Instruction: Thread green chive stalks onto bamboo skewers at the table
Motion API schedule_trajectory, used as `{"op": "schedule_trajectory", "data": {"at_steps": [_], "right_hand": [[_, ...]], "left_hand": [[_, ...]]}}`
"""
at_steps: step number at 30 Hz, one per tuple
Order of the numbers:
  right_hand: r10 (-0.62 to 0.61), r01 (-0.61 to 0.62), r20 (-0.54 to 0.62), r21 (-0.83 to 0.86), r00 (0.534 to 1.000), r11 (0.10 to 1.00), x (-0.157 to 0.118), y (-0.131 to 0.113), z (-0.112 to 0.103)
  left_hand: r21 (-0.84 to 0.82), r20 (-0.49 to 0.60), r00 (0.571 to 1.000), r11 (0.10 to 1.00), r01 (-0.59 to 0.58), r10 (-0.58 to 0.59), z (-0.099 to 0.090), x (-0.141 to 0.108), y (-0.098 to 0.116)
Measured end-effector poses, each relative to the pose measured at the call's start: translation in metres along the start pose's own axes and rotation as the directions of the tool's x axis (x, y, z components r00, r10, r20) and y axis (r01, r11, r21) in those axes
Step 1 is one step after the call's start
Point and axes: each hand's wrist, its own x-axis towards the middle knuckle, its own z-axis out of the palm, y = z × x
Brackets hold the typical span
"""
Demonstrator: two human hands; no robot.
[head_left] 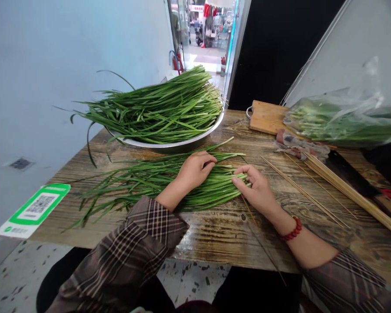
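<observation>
A loose spread of long green chives (143, 178) lies on the wooden table (215, 234), pale stem ends to the right. My left hand (195, 169) rests on the middle of the spread, its fingers curled over some stalks. At the stem ends, my right hand (256, 187) has thumb and fingers closed around a few pale stalks. A thin brown stick (262, 243) slants from beneath the stems near my right hand toward the front edge. Behind the spread, a metal bowl (195, 140) is heaped with more chives (163, 104).
To the right lie thin skewers (303, 189), a bundle of sticks (352, 191), a black-handled knife (348, 171), a wooden board (269, 117) and a plastic bag of greens (342, 117). A green-bordered QR card (35, 208) sits at the left edge.
</observation>
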Motion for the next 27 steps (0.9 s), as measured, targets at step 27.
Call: {"op": "schedule_trajectory", "data": {"at_steps": [27], "right_hand": [[0.131, -0.135, 0.033, 0.156, 0.991, 0.979, 0.003, -0.002, 0.002]], "left_hand": [[-0.262, 0.015, 0.998, 0.963, 0.064, -0.063, 0.005, -0.002, 0.024]]}}
